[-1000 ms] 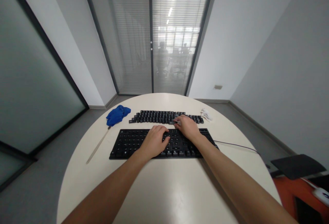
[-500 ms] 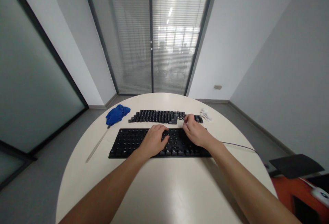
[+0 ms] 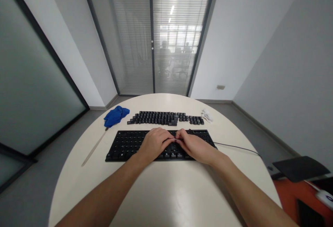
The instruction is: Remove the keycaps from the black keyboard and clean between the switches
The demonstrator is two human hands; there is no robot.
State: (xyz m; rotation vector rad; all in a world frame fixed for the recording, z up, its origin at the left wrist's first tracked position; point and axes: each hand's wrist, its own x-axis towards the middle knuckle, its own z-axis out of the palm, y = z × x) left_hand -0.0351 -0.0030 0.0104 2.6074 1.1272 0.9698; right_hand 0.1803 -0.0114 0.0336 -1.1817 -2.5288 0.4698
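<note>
A black keyboard (image 3: pixel 124 145) lies in front of me. Most of its key positions are bare, while a few keycaps sit along its near row. My left hand (image 3: pixel 154 143) and my right hand (image 3: pixel 194 146) meet over its middle, thumbs and index fingers pinched together fingertip to fingertip. Whatever is between the fingers is too small and too covered to make out. Behind the keyboard, loose black keycaps (image 3: pixel 156 117) are laid out in rows, with a smaller group of keycaps (image 3: pixel 196 120) to the right.
On the round white table (image 3: pixel 156 192) lie a blue cloth (image 3: pixel 116 116) and a thin pale stick (image 3: pixel 95 148) at left. A crumpled white cloth or tissue (image 3: pixel 207 115) lies at back right. The keyboard's cable (image 3: pixel 236 146) runs right. An orange chair (image 3: pixel 291 199) stands beside the table.
My right hand has moved from the loose keycaps back toward me and left, onto the keyboard's middle. My left hand's thumb and fingers have closed together beside it.
</note>
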